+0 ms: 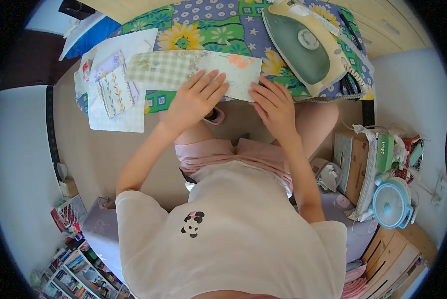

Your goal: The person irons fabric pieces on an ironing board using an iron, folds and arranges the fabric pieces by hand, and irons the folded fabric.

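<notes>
White shirt (243, 219); hands (197, 100) on checked, floral cloth (166, 70)

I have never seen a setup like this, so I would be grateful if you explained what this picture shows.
There is no machine here: a person works with bare hands, and a camera on their head looks forward and down, giving this single view. Their own body fills the bottom. The surface in front has a flowered cover. On it lies a fabric strip, checked green on the left and pale with orange flowers on the right. The left hand lies flat on it; the right hand is at its right end. Neither appears to grip it. An iron is on the right, and white sheets lie on the left.
</notes>
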Demonstrator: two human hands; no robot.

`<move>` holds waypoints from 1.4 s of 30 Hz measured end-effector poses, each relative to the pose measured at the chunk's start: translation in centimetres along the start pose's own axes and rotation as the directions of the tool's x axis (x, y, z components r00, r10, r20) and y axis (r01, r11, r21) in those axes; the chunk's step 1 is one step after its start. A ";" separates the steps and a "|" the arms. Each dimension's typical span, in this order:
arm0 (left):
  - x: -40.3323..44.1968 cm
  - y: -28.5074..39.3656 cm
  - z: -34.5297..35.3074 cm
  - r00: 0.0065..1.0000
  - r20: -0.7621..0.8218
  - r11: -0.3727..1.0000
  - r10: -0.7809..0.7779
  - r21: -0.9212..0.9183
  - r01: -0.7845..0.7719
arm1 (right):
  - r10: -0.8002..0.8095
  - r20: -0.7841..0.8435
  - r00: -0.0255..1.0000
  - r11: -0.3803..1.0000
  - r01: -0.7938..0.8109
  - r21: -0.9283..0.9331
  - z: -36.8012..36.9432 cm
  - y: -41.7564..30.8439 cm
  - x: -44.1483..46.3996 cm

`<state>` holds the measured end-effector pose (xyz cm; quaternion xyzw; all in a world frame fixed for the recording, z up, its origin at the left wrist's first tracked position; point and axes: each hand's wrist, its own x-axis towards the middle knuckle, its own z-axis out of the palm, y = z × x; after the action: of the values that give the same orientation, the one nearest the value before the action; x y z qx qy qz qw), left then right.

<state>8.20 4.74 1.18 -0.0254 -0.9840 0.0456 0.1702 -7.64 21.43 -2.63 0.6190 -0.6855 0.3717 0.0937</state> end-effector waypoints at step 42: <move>4.9 -2.3 -4.8 0.981 -0.124 0.839 -0.151 -0.542 0.060 | 0.289 0.143 0.947 0.874 -0.322 0.364 -4.4 -2.2 7.3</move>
<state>5.13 3.15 7.49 -0.0210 -0.9404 -0.2421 0.2377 -8.64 18.58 5.69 0.5243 -0.6922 0.4818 -0.1177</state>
